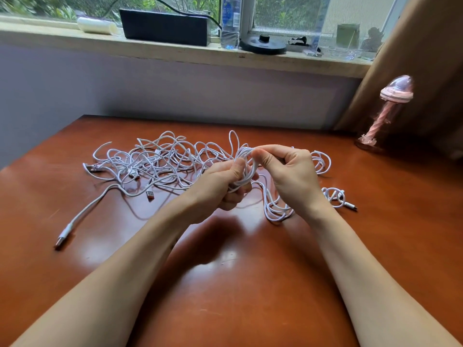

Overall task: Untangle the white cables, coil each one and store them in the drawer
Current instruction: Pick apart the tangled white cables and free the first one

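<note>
Two hands coil a white cable above the worktop.
Left hand (225,182) grips the limp coil (246,166); right hand (288,169) pinches its top loop.

Two hands, left hand (220,186) and right hand (293,176); one desk (238,284); one tangle of white cables (155,161), their number unclear; one water bottle (230,21); one black box (165,27); one pink lamp (390,106).

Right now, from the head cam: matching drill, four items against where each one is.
1 cable coil
2 tangled cables
3 pink lamp
4 water bottle

A window sill
B between left hand and right hand
C table, left of the hands
D table's far right edge

Pairs: 1-B, 2-C, 3-D, 4-A
</note>
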Action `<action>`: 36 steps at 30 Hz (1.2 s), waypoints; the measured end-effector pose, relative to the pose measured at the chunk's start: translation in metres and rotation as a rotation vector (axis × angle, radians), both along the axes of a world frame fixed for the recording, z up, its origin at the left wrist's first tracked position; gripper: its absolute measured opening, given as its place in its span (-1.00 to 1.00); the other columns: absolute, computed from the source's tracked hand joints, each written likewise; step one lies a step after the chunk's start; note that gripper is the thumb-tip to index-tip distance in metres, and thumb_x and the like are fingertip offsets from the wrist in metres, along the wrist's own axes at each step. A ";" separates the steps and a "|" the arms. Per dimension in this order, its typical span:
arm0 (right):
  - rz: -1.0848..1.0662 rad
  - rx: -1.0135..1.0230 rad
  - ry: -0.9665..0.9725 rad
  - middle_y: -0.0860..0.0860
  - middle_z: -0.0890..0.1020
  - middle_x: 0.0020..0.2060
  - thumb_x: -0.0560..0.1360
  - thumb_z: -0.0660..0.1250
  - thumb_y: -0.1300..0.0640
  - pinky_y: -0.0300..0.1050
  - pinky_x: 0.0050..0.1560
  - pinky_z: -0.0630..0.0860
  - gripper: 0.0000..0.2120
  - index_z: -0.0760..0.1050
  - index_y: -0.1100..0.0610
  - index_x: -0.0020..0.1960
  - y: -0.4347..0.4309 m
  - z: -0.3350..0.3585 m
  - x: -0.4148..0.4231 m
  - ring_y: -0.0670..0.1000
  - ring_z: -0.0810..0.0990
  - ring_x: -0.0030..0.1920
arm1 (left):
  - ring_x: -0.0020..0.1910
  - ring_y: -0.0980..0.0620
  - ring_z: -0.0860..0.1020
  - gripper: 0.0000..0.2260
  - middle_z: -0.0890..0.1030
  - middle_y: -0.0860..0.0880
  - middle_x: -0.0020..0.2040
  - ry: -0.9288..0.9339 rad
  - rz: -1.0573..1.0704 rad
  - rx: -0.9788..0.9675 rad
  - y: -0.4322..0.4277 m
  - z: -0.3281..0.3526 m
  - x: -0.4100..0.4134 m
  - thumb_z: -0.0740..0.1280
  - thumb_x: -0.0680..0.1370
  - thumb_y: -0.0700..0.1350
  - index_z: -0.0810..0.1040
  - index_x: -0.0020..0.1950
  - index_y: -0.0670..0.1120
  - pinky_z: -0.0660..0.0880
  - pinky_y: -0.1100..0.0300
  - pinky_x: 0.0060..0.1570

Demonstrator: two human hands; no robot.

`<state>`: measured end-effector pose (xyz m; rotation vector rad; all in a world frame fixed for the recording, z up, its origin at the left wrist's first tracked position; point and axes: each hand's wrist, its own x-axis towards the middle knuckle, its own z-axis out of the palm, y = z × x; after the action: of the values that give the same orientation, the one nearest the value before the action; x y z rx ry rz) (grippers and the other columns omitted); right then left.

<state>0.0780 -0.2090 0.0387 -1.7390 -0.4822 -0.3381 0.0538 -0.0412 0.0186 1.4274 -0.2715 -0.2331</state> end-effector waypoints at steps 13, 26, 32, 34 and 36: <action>0.082 -0.110 0.042 -0.06 0.72 -0.06 0.67 0.25 0.20 -0.28 0.05 0.51 -0.79 0.66 0.14 0.15 -0.004 0.002 -0.003 -0.19 0.63 -0.03 | -0.47 0.12 0.21 -0.65 0.38 -0.03 -0.37 0.060 0.065 -0.209 0.005 0.002 0.002 0.07 0.72 -0.01 0.51 0.04 -0.23 0.05 0.29 -0.49; 0.264 -0.064 0.199 0.14 0.63 -0.30 0.58 0.37 0.32 -0.39 -0.25 0.44 -0.92 0.50 0.33 0.03 -0.012 0.004 -0.002 -0.12 0.56 -0.33 | -0.48 0.10 0.13 -0.70 0.32 -0.04 -0.37 -0.006 0.066 -0.291 0.007 0.005 0.000 0.02 0.71 0.01 0.38 -0.05 -0.14 0.05 0.33 -0.52; 0.200 -0.241 0.227 0.23 0.71 -0.22 0.49 0.50 0.28 -0.24 -0.14 0.57 -0.89 0.60 0.29 -0.05 -0.020 -0.005 0.007 -0.02 0.65 -0.27 | -0.49 0.09 0.10 -0.77 0.26 -0.03 -0.43 0.021 0.056 -0.138 0.003 0.009 -0.004 0.05 0.64 0.03 0.35 -0.13 -0.04 -0.03 0.29 -0.49; 0.177 -0.278 0.220 0.22 0.72 -0.21 0.48 0.51 0.28 -0.24 -0.14 0.58 -0.89 0.60 0.28 -0.07 -0.019 -0.010 0.008 -0.02 0.66 -0.28 | -0.46 0.07 0.11 -0.76 0.28 -0.03 -0.45 -0.023 0.098 -0.050 -0.001 0.008 -0.006 0.01 0.67 -0.03 0.34 -0.16 -0.01 0.00 0.29 -0.47; 0.173 -0.236 0.225 0.18 0.71 -0.24 0.48 0.51 0.29 -0.28 -0.18 0.55 -0.91 0.60 0.24 -0.09 -0.019 -0.010 0.008 -0.03 0.65 -0.28 | -0.46 0.06 0.15 -0.77 0.30 -0.02 -0.46 -0.075 0.127 0.011 -0.006 0.006 -0.007 0.01 0.69 -0.08 0.33 -0.12 -0.04 0.06 0.30 -0.47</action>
<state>0.0862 -0.2277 0.0289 -1.9203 -0.5194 0.0408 0.0470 -0.0467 0.0248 1.4599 -0.2405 -0.0777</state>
